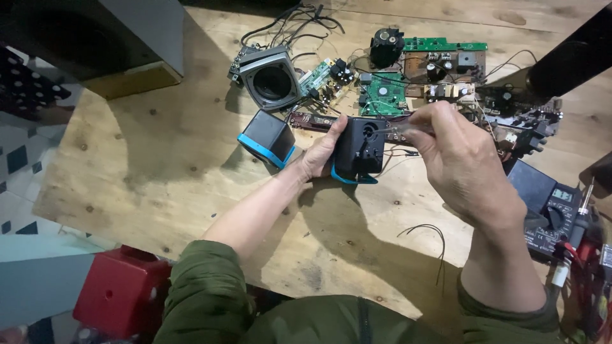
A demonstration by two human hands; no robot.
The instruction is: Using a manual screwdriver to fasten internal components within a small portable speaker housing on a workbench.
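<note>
Left hand (319, 153) clamped around small black speaker housing (361, 150), held just above wooden workbench (159, 159) near its far edge. Right hand (459, 162) pinched on thin screwdriver (401, 130), tip at housing top. Second blue-rimmed speaker (266, 138) just beside; circuit boards (408, 73) along far edge.

Likely repair workshop: circuit boards (382, 92), multimeter (551, 210).

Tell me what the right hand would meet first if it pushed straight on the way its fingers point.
Most likely the small black speaker box that the left hand holds: the right hand points left with a thin tool whose tip seems already at its upper face, though depth is unclear.
</note>
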